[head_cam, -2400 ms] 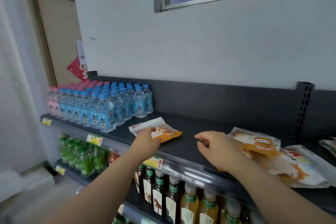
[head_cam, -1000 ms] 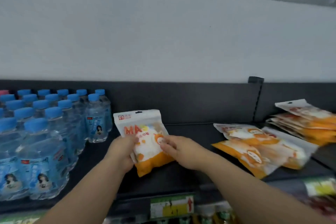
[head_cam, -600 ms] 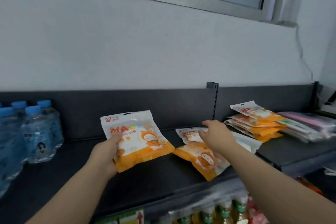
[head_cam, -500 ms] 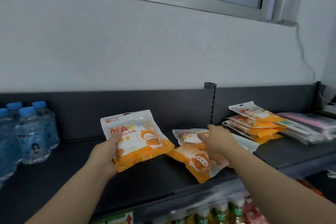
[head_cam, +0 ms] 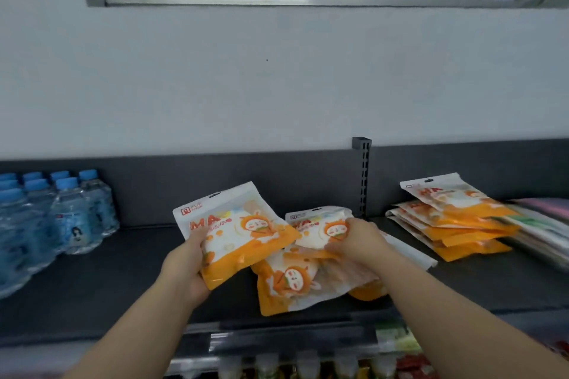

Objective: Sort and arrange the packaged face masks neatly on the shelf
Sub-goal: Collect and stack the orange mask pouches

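Left hand (head_cam: 184, 268) clamped on one orange mask pack (head_cam: 237, 234), lifted off the shelf (head_cam: 92, 280). Right hand (head_cam: 354, 240) gripping another pack (head_cam: 317, 224) atop two loose ones.

Mask pack (head_cam: 237, 231) in left hand (head_cam: 184, 268); right hand (head_cam: 354, 240) on shelf (head_cam: 107, 271) packs (head_cam: 295, 280).

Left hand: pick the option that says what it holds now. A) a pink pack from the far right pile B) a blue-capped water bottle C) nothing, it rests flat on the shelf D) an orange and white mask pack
D: the left hand grips an orange and white mask pack, lifted above the dark shelf; the water bottles stand untouched further left.
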